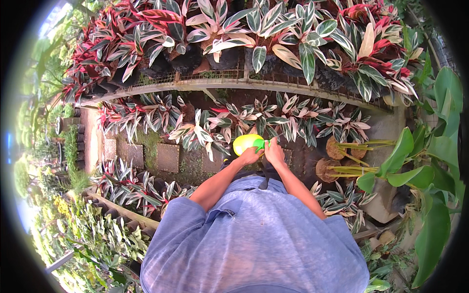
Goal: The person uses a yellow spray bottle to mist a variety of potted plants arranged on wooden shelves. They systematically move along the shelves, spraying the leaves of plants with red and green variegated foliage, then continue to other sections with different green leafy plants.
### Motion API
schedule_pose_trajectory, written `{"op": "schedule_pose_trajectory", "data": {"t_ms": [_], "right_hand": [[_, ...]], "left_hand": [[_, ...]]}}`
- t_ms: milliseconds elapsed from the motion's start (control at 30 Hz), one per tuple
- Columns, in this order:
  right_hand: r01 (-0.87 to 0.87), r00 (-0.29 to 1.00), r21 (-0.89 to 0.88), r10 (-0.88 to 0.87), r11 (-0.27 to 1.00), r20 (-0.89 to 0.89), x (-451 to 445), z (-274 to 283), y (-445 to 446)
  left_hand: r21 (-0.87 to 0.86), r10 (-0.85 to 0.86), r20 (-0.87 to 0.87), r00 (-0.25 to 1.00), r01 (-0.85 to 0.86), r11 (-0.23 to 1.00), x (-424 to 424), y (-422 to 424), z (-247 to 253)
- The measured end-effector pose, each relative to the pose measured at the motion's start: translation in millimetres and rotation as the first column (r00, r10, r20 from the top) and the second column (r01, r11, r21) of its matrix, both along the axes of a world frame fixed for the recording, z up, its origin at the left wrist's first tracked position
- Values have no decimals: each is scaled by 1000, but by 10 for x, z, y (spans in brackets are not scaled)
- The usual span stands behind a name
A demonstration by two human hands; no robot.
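Note:
In front of my waist I hold a yellow plastic bottle with a green top [246, 143], which looks like a pump sprayer. My left hand [250, 156] is closed around the green neck on its near side. My right hand [274, 152] grips the green top from the right, fingers close to my left hand. The bottle's yellow body points away to the left. Just beyond it, variegated plants [238, 119] with green, cream and pink leaves stand low along the path.
A raised mesh bench [205, 84] carries several potted variegated plants [220, 31] ahead. Square paving slabs [168, 157] run along the soil path to the left. To the right lie root balls [327, 170] with long yellow stems and broad green leaves [399, 154]. More plants [146, 192] flank me.

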State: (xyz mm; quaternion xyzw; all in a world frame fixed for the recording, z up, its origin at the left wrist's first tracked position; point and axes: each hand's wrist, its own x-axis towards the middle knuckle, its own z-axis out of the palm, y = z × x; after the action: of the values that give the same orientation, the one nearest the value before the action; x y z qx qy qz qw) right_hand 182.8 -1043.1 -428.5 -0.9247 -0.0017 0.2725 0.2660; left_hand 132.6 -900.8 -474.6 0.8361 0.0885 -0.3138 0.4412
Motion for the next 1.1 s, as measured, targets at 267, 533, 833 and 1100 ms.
{"op": "schedule_pose_trajectory", "data": {"t_ms": [267, 533, 833, 1100], "right_hand": [[49, 998, 100, -53, 994, 40, 195, 17, 28], [51, 999, 37, -51, 998, -1, 458, 713, -263], [69, 991, 41, -64, 997, -121, 188, -37, -177], [-28, 981, 104, 47, 994, -186, 32, -440, -9]], "left_hand": [[-109, 104, -41, 994, -108, 988, 40, 74, -330], [-115, 97, -135, 986, -113, 987, 15, 110, -517], [-17, 8, -94, 996, -9, 1000, -65, 202, -701], [-1, -7, -52, 999, 7, 1000, -64, 106, -387]]}}
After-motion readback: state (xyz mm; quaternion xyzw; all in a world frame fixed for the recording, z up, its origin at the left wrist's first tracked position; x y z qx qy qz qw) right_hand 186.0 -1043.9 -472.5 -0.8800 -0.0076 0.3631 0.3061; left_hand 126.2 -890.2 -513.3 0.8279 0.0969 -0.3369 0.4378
